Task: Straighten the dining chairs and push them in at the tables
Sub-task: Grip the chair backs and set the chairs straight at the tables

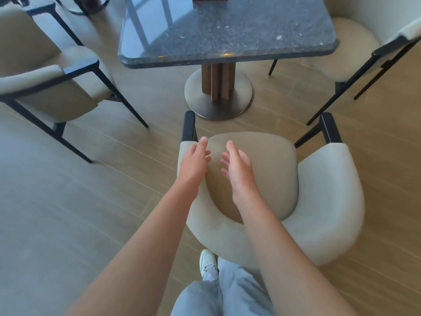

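Plainly the near chair (319,201) stands pulled back from the table (227,30), seat facing it. Both hands hover over the seat, left hand (193,163) and right hand (237,169), fingers loosely spread, holding nothing. It looks fairly heavy, with a soft padded back on stiff dark legs. The curved backrest near the arm ends is likely the firmest hold.

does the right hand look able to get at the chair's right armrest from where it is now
Probably yes. The right hand hovers open over the seat, and nothing lies between it and the padded right armrest of the near chair.
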`<state>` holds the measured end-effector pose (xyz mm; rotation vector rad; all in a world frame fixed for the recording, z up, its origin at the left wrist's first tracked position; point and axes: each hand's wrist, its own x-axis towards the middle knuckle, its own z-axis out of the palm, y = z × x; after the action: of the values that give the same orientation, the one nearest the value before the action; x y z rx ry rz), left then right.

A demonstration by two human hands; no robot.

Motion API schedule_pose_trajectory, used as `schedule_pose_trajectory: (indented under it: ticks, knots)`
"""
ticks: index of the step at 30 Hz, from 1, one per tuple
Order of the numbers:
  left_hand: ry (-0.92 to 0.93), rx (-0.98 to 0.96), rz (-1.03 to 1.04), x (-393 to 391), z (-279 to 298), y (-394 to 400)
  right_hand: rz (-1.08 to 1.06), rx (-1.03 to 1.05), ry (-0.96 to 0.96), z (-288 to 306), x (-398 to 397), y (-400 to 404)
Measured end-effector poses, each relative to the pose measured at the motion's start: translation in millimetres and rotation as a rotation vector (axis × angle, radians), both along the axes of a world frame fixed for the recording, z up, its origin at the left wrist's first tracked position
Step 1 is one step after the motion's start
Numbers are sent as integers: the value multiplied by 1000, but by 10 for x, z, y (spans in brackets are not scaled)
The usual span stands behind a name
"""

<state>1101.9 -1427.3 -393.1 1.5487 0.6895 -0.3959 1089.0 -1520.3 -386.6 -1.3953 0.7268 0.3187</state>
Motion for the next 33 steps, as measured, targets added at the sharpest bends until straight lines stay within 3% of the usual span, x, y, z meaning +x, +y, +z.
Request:
schedule_pose_trajectory:
  ticks: [11,19,22,26,30,33]
  knots:
    - [-26,96,15,1249,-511,506,87,-23,94,-591,1402,439]
    - [19,202,-206,2390,-1466,884,55,-86,264,-1454,2354,955]
    - [106,254,-220,2597,-1759,1000,77,-187,356,-1841,2575,1103]
    - [301,128,-223,2725,-2043,1088,124,-269,457,-2078,2739,1188]
    - [312,131,-217,2784,-2204,1079,125,-191,563,-2145,2748,1208]
    - [342,84,-182,2743,-2218,1029,94,-175,516,-2217,2678,1261]
